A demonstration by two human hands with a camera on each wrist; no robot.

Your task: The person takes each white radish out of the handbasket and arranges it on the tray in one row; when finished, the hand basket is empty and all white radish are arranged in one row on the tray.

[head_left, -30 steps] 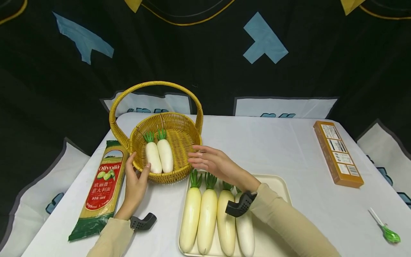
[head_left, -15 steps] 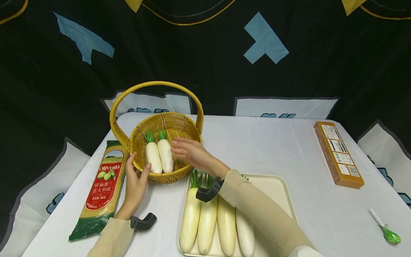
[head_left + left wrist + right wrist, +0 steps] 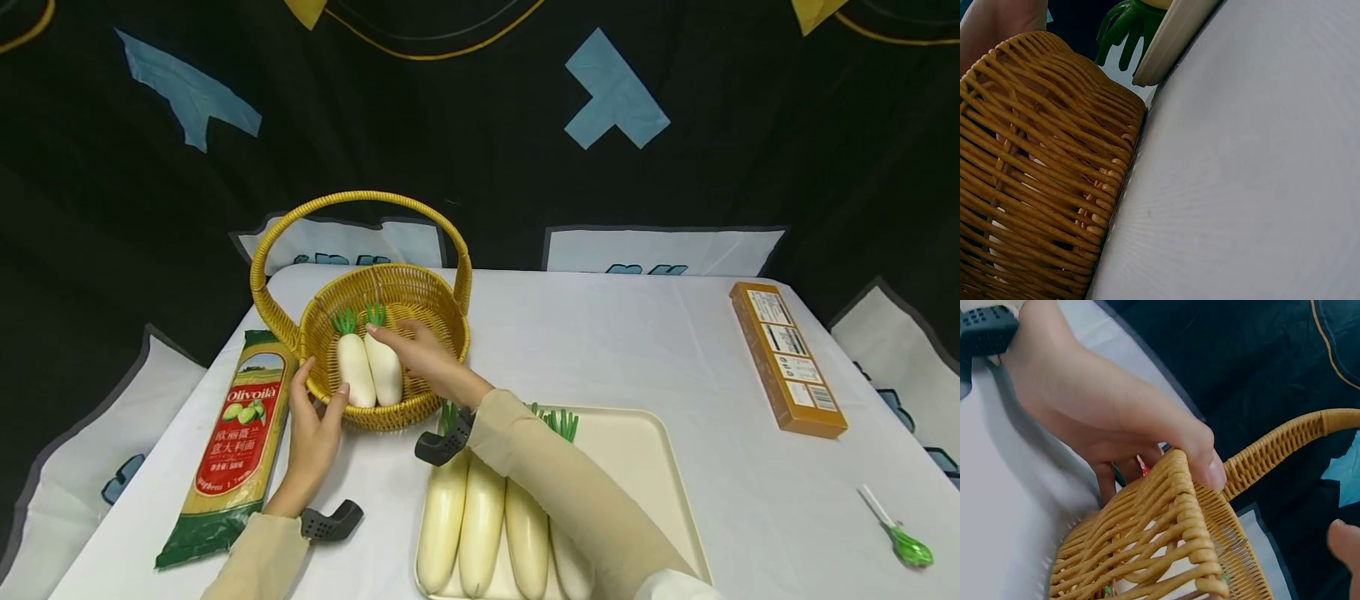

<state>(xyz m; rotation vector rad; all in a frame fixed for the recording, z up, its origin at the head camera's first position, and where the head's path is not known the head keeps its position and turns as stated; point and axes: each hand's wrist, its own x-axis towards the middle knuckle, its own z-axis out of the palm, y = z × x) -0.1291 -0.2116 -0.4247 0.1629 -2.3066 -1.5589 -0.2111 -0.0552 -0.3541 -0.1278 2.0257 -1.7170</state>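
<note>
In the head view two white radishes (image 3: 356,371) with green tops lie side by side in a yellow wicker basket (image 3: 431,408) with a tall handle. My left hand (image 3: 315,437) grips the basket's near-left rim. In the right wrist view its thumb lies over the woven edge, its other fingers outside. My right hand (image 3: 427,358) is inside the basket over the right-hand radish (image 3: 386,375), thumb across its upper end and fingers on its right; whether they press on it is unclear. Only a fingertip (image 3: 1344,550) of that hand shows in the right wrist view.
A cream tray (image 3: 667,467) with several larger white radishes (image 3: 480,533) lies under my right forearm. Left of the basket is a spaghetti packet (image 3: 236,433). An orange box (image 3: 787,358) and a green lollipop (image 3: 909,546) lie on the right of the white table.
My right hand has moved left, from the basket's right rim to over the right-hand radish. The left hand keeps its hold on the basket, which has stayed in place.
</note>
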